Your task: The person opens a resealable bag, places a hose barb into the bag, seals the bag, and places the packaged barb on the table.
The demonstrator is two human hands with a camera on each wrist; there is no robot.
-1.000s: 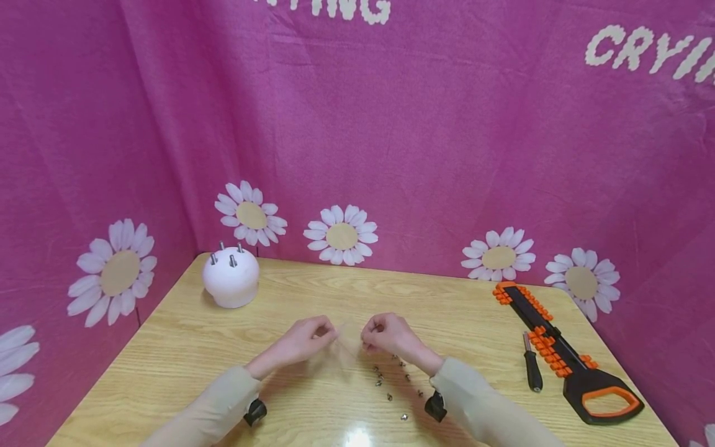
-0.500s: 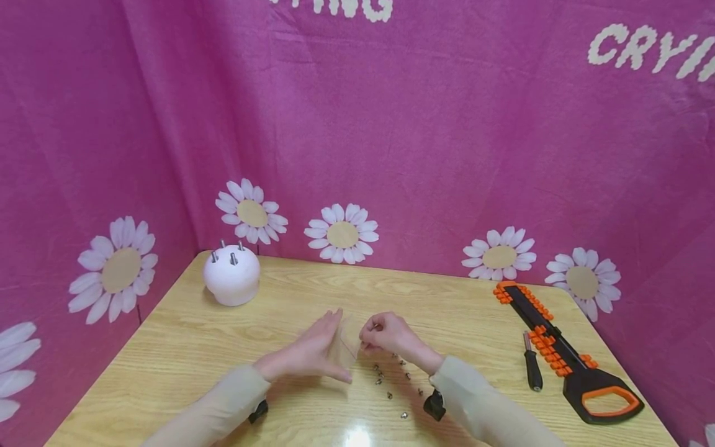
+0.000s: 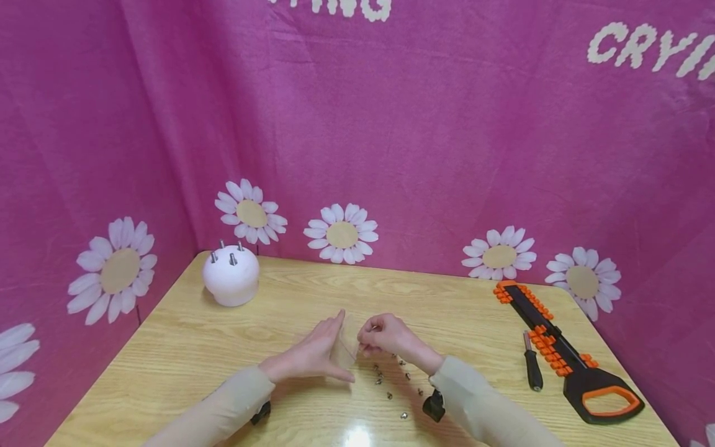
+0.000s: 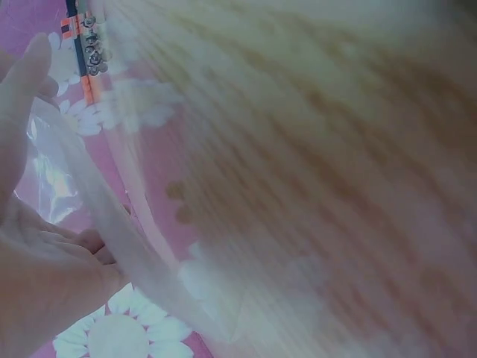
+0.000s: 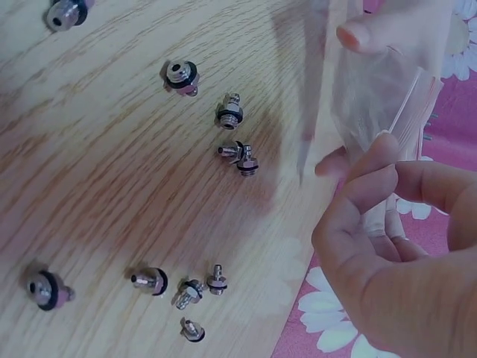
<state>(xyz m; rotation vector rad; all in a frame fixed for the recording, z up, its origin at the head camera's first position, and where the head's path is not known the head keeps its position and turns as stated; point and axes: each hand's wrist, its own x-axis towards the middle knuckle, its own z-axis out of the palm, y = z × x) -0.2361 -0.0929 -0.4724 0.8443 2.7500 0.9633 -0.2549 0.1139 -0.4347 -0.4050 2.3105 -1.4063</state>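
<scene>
My left hand [image 3: 313, 357] is spread wide, thumb apart from straight fingers, with a clear plastic bag [image 3: 344, 352] lying between them. Facing it, my right hand [image 3: 388, 335] pinches the bag's edge between thumb and fingertips. In the right wrist view the bag [image 5: 365, 101] shows a seal line close to that pinch. Its film [image 4: 112, 216] runs past the left fingers in the left wrist view. Several small metal barbed fittings [image 5: 181, 76] with black rings lie scattered on the wooden table [image 3: 301, 413], below and beside my right hand. Whether the bag contains anything cannot be told.
A white rounded base [image 3: 231, 285] with metal pegs on top stands at the back left. At the right lie a black-handled screwdriver [image 3: 533, 369] and a long black rack [image 3: 575, 366] with orange clips and a handle. Purple flowered cloth [image 3: 391, 155] hangs behind the table.
My left hand has gone from pinching at the bag to spreading its thumb and fingers beside it. The right hand keeps its pinch, shifting very slightly left.
</scene>
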